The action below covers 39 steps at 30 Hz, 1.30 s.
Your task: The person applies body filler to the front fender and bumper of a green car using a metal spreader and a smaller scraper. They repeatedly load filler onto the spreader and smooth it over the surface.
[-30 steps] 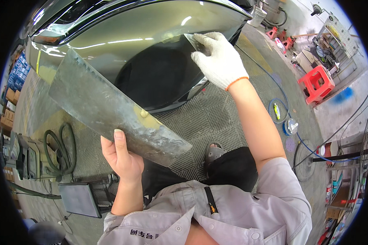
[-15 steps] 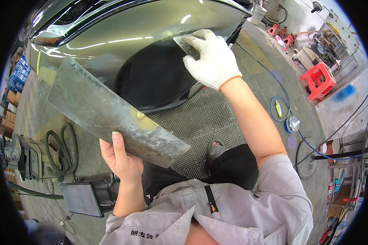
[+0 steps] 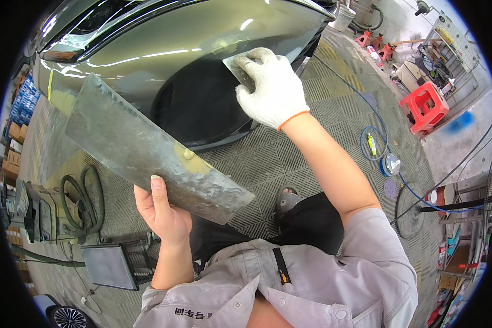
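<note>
My bare left hand (image 3: 167, 210) grips the lower edge of a long grey putty board (image 3: 142, 147), thumb on top. A dab of yellowish putty (image 3: 190, 158) sits on its far right edge. In a white knit glove, my right hand (image 3: 273, 87) is closed on a thin flat putty spreader (image 3: 237, 71). The spreader is at the car's bumper (image 3: 147, 60), just above the dark oval opening (image 3: 197, 101); whether its edge touches cannot be made out. Smeared putty (image 3: 222, 45) shows on the bumper beside it, and another patch (image 3: 63, 101) lies at the far left.
On the right are a red stool (image 3: 424, 107), a blue hose (image 3: 374, 109), a round sander (image 3: 390, 164) and a cluttered shelf rack (image 3: 459, 246). To the left stand a machine with a coiled dark hose (image 3: 87, 202) and a dark flat panel (image 3: 109, 266). Ribbed mats cover the floor.
My right hand and the spreader have shifted slightly left and toward me along the bumper. The left hand and putty board have hardly moved. A car wheel now shows at the lower left.
</note>
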### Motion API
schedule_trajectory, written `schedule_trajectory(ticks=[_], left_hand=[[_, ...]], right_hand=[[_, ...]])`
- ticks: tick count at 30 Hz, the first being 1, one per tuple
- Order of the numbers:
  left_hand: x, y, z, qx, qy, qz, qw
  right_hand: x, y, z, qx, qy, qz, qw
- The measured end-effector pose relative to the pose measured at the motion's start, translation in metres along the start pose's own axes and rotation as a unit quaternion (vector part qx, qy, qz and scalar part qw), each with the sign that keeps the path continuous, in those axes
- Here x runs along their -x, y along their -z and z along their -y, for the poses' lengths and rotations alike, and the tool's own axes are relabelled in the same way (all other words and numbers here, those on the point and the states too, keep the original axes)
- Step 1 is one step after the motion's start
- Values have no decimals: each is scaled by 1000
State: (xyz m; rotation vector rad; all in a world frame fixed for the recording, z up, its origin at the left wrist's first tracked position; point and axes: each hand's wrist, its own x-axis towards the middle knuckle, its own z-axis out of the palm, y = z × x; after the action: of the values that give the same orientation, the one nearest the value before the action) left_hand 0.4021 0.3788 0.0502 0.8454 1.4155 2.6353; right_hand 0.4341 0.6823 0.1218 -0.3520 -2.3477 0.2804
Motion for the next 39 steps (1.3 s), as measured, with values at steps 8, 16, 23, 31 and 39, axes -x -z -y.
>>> schedule_trajectory(ticks=[8,16,23,31,39], left_hand=[[0,1,-2,-17,-11,-9,1000],[2,-5,1,-2,-3,-6,1000],[0,-6,0,-7,-10,-10,1000],[0,-12,1,7,-1,-1,1000],[-18,-20,-7,-2,-22,-17,1000]], right_hand=[[-49,49,-35,10,-54,37,998],[-68,64,-27,7,-24,202,979],[-78,71,-23,-8,-81,153,985],[-68,79,-8,-11,-33,218,975],[30,76,17,-202,76,49,975]])
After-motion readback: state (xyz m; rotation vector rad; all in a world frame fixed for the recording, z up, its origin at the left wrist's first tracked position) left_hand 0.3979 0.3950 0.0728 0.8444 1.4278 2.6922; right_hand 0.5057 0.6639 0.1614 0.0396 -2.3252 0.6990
